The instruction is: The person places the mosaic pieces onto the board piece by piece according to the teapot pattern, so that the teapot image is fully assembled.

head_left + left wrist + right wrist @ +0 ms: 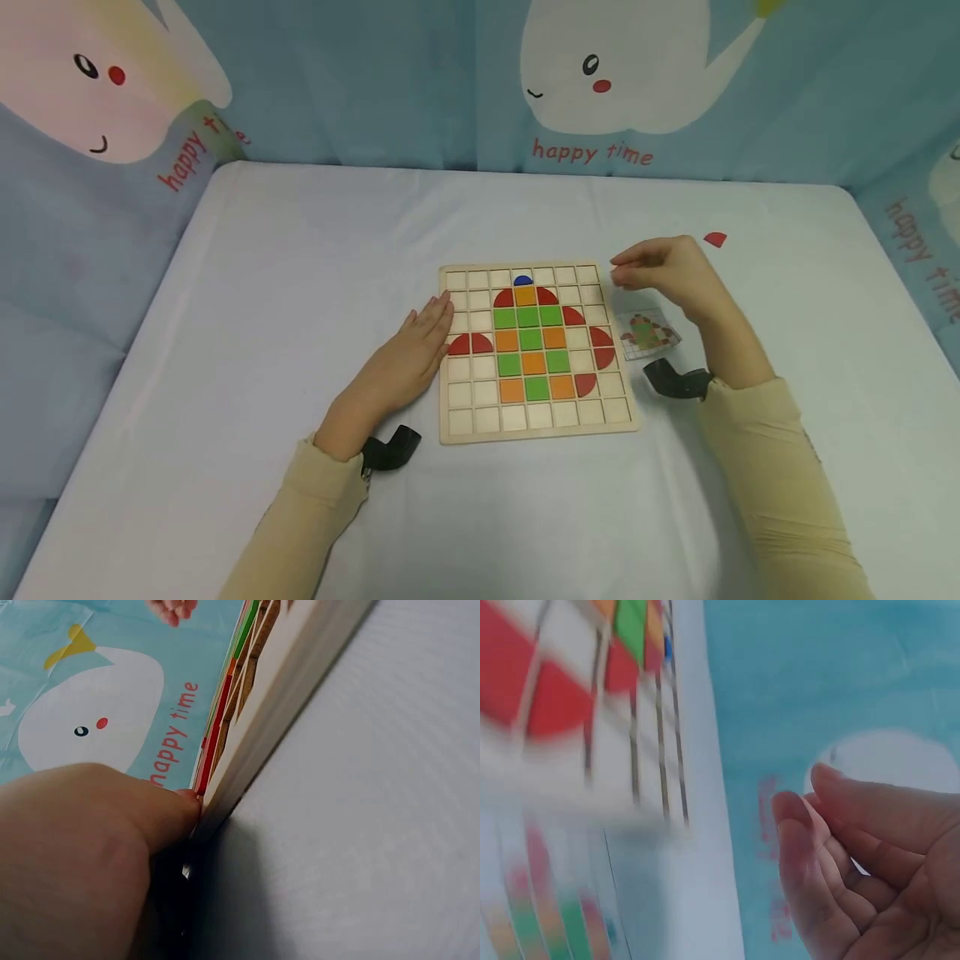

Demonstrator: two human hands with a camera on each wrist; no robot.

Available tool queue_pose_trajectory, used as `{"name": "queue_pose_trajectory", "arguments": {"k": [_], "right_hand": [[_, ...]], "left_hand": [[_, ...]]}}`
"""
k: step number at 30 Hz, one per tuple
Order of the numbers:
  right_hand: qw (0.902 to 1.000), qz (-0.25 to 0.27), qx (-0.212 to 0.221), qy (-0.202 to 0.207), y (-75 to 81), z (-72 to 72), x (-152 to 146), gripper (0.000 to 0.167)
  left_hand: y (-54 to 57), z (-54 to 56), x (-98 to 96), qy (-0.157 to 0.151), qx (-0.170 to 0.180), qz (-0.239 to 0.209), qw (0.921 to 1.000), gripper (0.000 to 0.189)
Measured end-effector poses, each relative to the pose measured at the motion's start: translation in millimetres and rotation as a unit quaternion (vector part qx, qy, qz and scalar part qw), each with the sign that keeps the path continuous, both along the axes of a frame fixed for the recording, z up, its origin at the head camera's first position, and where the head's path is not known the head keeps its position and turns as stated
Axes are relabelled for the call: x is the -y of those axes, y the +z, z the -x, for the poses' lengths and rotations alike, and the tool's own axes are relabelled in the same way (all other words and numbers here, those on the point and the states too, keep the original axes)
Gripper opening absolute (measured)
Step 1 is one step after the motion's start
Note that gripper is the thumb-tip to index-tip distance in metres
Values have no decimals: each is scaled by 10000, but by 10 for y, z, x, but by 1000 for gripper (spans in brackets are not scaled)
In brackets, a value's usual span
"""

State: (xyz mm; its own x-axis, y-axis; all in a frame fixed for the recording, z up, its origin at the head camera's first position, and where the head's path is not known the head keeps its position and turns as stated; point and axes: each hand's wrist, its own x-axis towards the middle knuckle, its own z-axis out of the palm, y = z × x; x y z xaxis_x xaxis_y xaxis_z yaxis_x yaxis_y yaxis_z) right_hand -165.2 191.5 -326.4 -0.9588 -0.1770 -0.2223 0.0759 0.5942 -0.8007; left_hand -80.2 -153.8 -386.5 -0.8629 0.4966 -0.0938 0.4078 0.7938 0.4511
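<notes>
A wooden grid board (531,417) lies on the white cloth. Green and orange square tiles fill its middle columns, with red quarter-circle pieces (603,358) around them and a blue half-round piece (522,281) at the top. My left hand (397,358) lies along the board's left side, its fairly straight fingers touching that edge. Over by the upper right corner, my right hand (667,271) hovers with loosely bent fingers. In the right wrist view, nothing shows between the thumb (885,814) and fingers.
Partly under the right hand's reach lies a small card (648,333) picturing a tile pattern, just right of the board. One loose red quarter-circle piece (716,239) sits farther back on the right. Blue printed curtains (375,92) border the table.
</notes>
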Motion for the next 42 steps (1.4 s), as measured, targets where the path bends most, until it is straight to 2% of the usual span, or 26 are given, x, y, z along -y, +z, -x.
{"name": "queue_pose_trajectory", "arguments": {"k": [4, 11, 16, 24, 32, 35, 37, 40, 42], "right_hand": [[9995, 18, -48, -315, 31, 58, -334, 41], [9976, 96, 44, -678, 9, 174, -710, 12], [9967, 213, 152, -768, -92, 213, -887, 16], [9853, 925, 169, -1425, -141, 274, -1168, 9], [9762, 585, 423, -2047, -223, 356, -1324, 14], [9695, 662, 542, -2296, -267, 398, -1358, 19], [9616, 855, 675, -2517, -297, 437, -1368, 23], [9409, 1433, 835, -2952, -330, 492, -1378, 26], [9252, 1735, 915, -3248, -342, 531, -1379, 23]], "left_hand": [[-4, 17, -12, -25, 34, 21, 10000, 52], [-7, 19, -10, 12, 35, 77, 10000, 53], [-8, 17, -9, 16, 53, 73, 10000, 53], [2, 6, -13, 40, 41, 92, 9999, 53], [6, 9, -11, 27, 42, 122, 9999, 54], [-2, 10, -15, 6, 43, 106, 9999, 54], [-12, 8, -11, -5, 46, 99, 9999, 54], [-17, 7, -11, -20, 38, 89, 10000, 54], [-16, 7, -10, -11, 22, 90, 10000, 54]]}}
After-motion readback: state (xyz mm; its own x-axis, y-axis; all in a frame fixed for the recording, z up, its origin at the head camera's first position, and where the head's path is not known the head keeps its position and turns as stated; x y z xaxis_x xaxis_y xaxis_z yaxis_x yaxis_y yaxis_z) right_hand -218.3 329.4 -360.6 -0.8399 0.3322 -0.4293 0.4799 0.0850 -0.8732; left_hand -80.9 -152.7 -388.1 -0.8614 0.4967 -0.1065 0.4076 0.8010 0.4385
